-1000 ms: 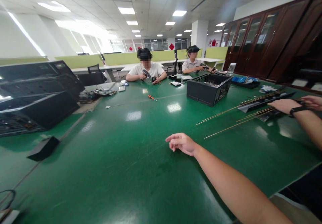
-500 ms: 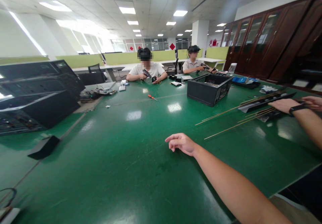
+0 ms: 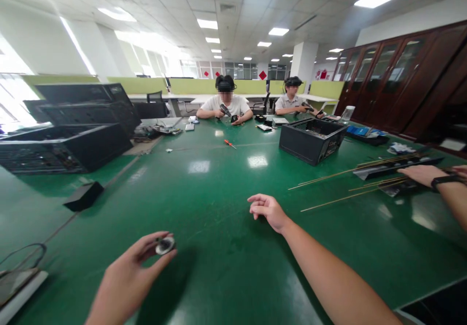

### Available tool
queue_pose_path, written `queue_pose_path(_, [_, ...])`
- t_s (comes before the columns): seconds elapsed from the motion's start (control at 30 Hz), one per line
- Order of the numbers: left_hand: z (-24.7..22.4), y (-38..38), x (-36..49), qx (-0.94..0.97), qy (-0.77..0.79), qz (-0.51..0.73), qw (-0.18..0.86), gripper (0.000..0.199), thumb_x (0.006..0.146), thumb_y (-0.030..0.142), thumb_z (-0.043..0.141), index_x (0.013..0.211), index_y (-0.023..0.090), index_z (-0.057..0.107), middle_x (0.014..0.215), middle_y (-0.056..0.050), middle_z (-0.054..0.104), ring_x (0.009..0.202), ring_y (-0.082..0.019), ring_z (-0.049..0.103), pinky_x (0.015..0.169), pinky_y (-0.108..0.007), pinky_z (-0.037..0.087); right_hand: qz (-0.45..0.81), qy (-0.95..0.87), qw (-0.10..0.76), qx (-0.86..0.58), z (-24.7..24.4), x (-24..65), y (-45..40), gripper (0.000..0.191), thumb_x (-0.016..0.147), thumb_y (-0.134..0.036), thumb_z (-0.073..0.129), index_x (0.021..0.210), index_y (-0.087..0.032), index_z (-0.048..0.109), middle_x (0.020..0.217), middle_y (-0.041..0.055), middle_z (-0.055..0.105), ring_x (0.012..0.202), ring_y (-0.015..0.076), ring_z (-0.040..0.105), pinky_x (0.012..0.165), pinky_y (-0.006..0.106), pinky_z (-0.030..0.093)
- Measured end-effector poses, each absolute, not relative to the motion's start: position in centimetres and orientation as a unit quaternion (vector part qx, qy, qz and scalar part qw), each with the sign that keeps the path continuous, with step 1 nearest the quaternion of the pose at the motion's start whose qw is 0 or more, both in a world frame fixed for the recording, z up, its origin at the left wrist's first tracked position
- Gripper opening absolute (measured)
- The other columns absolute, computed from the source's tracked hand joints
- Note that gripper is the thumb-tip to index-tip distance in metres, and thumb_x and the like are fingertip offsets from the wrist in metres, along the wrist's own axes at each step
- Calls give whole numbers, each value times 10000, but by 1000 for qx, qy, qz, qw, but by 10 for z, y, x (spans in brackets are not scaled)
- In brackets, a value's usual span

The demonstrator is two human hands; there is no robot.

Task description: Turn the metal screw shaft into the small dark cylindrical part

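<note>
My left hand [image 3: 133, 271] is over the near left of the green table [image 3: 204, 203]. Its thumb and fingers pinch a small round piece with a pale rim and dark centre [image 3: 165, 245], whose kind I cannot make out. Near the table's middle, my right hand [image 3: 268, 211] rests on its side with fingers loosely bent and apart, and nothing shows in it. Beyond that hand lies an orange-handled screwdriver [image 3: 229, 143].
Computer cases [image 3: 83, 145] stand at the left, another case [image 3: 312, 140] at the back right. A small black block [image 3: 83, 196] lies left. Thin brass-coloured rods [image 3: 328, 203] reach in from the right, beside another person's hand [image 3: 423, 174]. Two people [image 3: 226, 106] sit across, holding power tools.
My left hand has come into view from below, holding the round piece. My right hand stays almost in place. The view has shifted, moving the scene slightly right and down.
</note>
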State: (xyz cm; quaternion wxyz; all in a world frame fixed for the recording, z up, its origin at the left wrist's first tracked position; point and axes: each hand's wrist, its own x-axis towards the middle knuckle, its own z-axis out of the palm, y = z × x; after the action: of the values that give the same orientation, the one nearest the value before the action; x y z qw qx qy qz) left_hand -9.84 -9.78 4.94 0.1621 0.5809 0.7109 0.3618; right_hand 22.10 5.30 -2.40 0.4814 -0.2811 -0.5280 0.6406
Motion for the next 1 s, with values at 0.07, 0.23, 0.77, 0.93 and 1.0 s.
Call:
queue_pose_path(0.07, [48,-66,-68,631,642,368,232,449,696,545,739,1025,244,688,1004,-10,748,945,-248,695,950,-406,523,588,-557,505,-297,-26,220,53,304,669,-161,666,971,-151,635,768,18,646,569,111,543,586,269,440])
queue_pose_path(0.23, [29,-4,-6,717,537,358,263,339,788,362,685,1102,234,699,1071,-49,707,989,-228,662,865,-347,545,472,-674,480,-303,-26,217,45,537,640,-34,560,1150,-203,538,985,44,618,737,134,590,660,270,444])
queue_pose_path(0.77, [-4,12,-9,724,498,355,320,261,775,317,712,1018,225,691,984,-38,713,923,-227,657,848,-347,506,420,-729,372,-393,-24,207,36,342,706,-220,754,1039,-218,678,818,14,681,642,152,573,622,276,441])
queue_pose_path(0.93, [-3,10,-8,729,491,352,322,262,787,322,707,1037,244,705,983,-30,719,913,-220,658,841,-337,504,412,-734,369,-394,-22,207,34,281,738,-257,744,1015,-216,720,814,28,711,661,171,601,632,285,439])
queue_pose_path(1.0, [-2,9,-7,730,488,355,322,253,797,322,700,1039,249,709,982,-27,718,910,-214,657,842,-332,505,399,-743,369,-391,-21,208,34,229,752,-253,731,977,-216,741,829,35,724,684,181,614,640,288,437])
